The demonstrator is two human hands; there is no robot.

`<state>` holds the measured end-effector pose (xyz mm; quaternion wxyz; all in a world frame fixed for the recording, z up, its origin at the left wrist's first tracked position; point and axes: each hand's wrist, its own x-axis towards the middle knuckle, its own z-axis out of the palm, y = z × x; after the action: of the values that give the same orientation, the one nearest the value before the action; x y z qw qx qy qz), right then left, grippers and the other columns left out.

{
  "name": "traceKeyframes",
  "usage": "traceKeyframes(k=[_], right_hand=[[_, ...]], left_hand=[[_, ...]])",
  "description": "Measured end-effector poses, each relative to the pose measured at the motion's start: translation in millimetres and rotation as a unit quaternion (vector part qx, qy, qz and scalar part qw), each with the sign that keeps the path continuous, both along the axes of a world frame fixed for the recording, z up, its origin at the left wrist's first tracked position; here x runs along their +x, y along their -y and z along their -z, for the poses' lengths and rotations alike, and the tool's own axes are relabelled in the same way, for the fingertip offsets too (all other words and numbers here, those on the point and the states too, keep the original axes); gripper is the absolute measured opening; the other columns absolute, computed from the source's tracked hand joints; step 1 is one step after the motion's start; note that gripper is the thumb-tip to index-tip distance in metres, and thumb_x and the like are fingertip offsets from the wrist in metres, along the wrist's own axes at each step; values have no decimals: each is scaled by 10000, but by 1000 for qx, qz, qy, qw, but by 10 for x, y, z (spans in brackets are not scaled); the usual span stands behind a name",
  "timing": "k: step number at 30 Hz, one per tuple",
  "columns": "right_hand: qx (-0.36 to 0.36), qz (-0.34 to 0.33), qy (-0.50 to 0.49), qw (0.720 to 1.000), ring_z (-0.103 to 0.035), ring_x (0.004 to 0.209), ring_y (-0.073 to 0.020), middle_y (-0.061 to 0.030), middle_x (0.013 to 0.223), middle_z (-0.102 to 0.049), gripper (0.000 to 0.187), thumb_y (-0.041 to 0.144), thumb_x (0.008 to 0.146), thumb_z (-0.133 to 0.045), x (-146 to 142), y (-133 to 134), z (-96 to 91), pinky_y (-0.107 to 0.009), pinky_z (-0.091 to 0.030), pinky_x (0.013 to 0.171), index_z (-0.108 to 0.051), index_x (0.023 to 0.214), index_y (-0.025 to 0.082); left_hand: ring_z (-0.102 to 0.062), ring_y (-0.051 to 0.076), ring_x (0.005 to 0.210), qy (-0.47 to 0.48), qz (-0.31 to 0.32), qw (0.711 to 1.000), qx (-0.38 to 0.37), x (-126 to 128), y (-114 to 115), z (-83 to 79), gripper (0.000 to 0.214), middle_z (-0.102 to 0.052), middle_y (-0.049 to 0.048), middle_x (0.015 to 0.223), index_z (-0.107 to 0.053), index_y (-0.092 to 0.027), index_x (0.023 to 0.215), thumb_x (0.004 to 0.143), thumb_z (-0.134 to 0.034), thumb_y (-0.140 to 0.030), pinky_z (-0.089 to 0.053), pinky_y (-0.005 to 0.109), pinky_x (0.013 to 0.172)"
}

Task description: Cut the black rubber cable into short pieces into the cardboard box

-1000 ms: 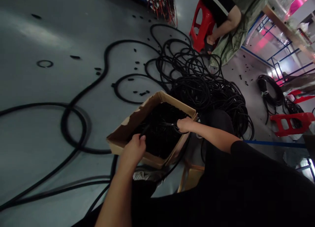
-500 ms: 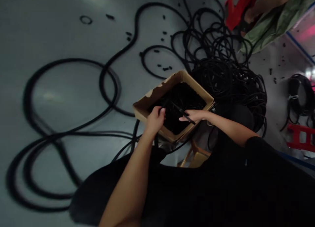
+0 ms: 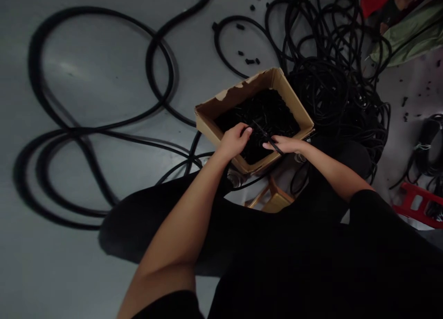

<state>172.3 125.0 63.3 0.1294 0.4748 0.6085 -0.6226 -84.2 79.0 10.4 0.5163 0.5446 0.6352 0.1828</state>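
Hands, two: from where I am standing, the left hand [image 3: 235, 141] is pinching what seems a black length [image 3: 249, 125], too dark to outline, over the cardboard box [image 3: 294, 97], while the right hand [image 3: 285, 144] is gripping one dark tool [image 3: 275, 145], apparently scissors, its tip pointing toward the left hand. Step in hand, seemingly: cutting over the box, the next move calling for a steady pinch clear of the tip. Stock: one box is holding black scraps [image 3: 273, 109] past counting, one cable heap [image 3: 321, 86] is lying beside it, and four loose bits [image 3: 249, 61] are resting inside one small cable loop [image 3: 217, 43].
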Motion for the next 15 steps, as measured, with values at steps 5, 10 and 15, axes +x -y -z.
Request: traceKeyframes(k=[5,10,15], right_hand=[[-58,42,7,997,-541,833,-157,31,851,-578,665,776,1152,-920,1,4,-16,-257,-470,771,-596,956,229],[-84,72,-17,994,-576,857,-146,26,881,-609,673,771,1118,-964,6,-2,-14,-224,-480,736,-611,972,216],[-85,44,-43,994,-547,849,-143,45,871,-548,703,787,1094,-995,34,-17,-3,-237,-504,759,-577,988,232]], left_hand=[[-695,318,993,4,36,999,19,55,6,-1,313,-761,83,989,-729,-250,1122,1161,-582,-524,-597,429,1044],[-685,300,973,52,85,995,15,83,10,5,323,-738,69,961,-704,-249,1035,1160,-586,-523,-608,419,1014],[-689,291,953,84,124,989,10,51,5,54,373,-752,72,975,-728,-236,1028,1164,-569,-545,-595,410,955]])
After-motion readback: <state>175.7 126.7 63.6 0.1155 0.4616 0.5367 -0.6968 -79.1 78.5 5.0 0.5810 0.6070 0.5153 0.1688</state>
